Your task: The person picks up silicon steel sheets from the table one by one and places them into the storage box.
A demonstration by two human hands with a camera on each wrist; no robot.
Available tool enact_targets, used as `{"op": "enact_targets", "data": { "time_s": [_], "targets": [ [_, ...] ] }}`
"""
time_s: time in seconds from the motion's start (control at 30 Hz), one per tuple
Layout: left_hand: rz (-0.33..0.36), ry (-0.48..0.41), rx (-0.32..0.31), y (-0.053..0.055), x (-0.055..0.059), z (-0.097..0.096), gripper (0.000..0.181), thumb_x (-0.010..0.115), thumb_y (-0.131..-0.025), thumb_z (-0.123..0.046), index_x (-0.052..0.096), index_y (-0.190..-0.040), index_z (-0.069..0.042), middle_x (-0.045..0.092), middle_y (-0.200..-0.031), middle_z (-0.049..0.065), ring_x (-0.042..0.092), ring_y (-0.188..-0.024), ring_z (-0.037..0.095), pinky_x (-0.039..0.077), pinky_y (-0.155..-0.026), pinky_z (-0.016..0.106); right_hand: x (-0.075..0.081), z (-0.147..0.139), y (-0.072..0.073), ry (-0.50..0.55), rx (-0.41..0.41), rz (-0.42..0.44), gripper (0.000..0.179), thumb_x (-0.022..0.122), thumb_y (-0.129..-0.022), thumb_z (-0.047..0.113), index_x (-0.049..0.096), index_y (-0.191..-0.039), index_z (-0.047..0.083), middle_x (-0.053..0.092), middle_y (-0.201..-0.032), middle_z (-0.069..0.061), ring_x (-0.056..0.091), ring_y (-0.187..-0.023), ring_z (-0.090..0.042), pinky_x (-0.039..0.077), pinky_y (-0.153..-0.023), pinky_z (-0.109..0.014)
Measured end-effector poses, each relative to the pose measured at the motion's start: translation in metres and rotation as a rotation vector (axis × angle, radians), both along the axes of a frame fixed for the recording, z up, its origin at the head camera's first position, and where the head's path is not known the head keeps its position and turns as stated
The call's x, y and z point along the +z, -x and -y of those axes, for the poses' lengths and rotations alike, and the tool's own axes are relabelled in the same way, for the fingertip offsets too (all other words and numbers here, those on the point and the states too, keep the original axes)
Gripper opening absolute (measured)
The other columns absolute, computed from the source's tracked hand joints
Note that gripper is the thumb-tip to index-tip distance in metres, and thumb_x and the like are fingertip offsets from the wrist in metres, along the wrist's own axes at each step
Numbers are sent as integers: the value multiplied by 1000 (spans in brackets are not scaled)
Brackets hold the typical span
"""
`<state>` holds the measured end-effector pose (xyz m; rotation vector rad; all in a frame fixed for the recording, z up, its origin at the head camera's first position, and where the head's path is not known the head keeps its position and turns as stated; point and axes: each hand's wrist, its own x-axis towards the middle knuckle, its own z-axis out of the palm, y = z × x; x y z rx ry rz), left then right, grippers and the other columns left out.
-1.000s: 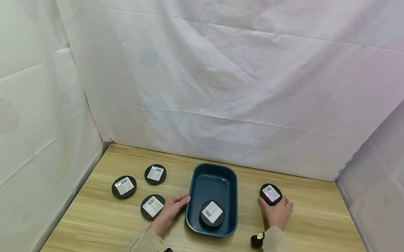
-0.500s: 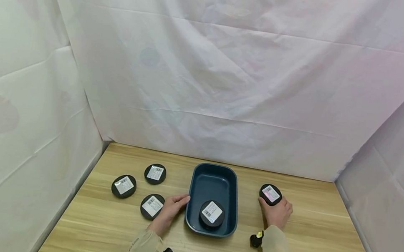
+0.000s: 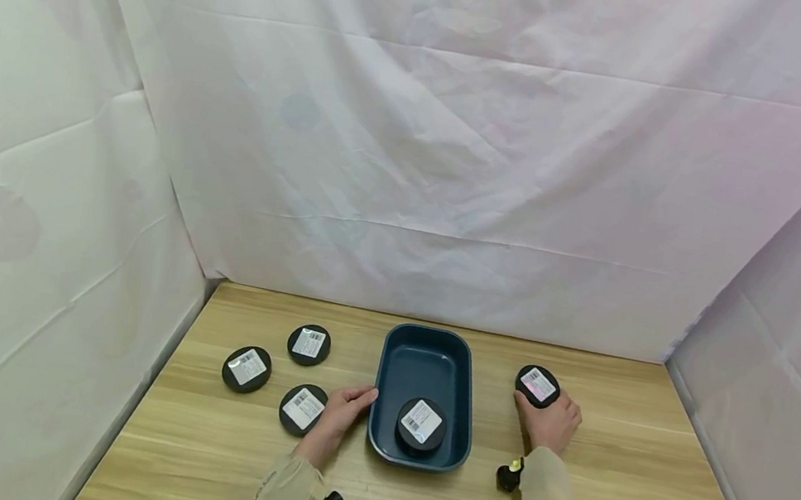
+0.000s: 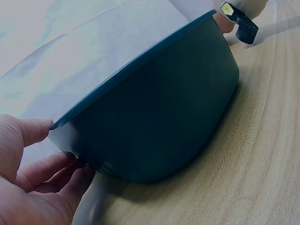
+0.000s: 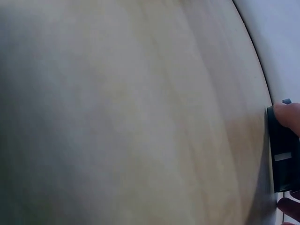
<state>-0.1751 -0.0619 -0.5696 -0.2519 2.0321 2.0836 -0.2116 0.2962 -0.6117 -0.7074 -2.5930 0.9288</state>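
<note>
A dark blue-green rectangular tray (image 3: 423, 370) stands on the wooden table. My left hand (image 3: 338, 419) grips its left side; in the left wrist view the thumb touches the rim and the curled fingers meet the outer wall of the tray (image 4: 154, 108). Inside, toward the near end, lies a black round container (image 3: 432, 437) with a white barcode label; whether another is under it I cannot tell. To the right of the tray, my right hand (image 3: 551, 425) holds a similar labelled container (image 3: 537, 386) between thumb and fingers. The right wrist view catches only its dark side (image 5: 282, 140).
Left of the tray, three more black round containers lie label up: one at the back (image 3: 308, 345), one at far left (image 3: 246, 370), and one beside my left hand (image 3: 302, 410). White cloth (image 3: 456, 165) hangs behind and along both sides of the table.
</note>
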Motion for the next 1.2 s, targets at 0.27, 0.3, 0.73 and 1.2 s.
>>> {"op": "enact_targets", "data": {
  "time_s": [0.27,0.3,0.73,1.2],
  "targets": [
    [6,-46,-19,6,-21,0,39,60,-92,-15,57,-116,15,59,-119,26,56,-109,24,44,-94,37,0,-2,1,-19,-7,33,89,76,-71,40,37,-127,-17,40,-117,-35,31,-115,-46,17,-105,-50],
    [5,-52,-19,5,-21,0,39,60,-92,-15,57,-116,15,59,-119,27,56,-108,23,44,-94,36,0,-2,1,-19,-12,32,88,76,-71,40,38,-126,-17,40,-117,-35,31,-115,-46,18,-105,-50],
    [-17,-43,-22,3,-16,-1,40,61,-91,-15,57,-114,17,61,-115,26,58,-105,22,46,-91,35,2,4,-7,146,-131,-124,87,83,-67,29,38,-132,-9,40,-126,-32,33,-120,-46,28,-100,-54],
    [5,18,6,6,-19,0,39,62,-90,-18,60,-116,12,61,-116,23,56,-109,27,45,-93,37,56,8,-12,171,-113,-270,83,83,-67,25,41,-128,-11,42,-123,-30,36,-116,-42,32,-96,-53]
  ]
}}
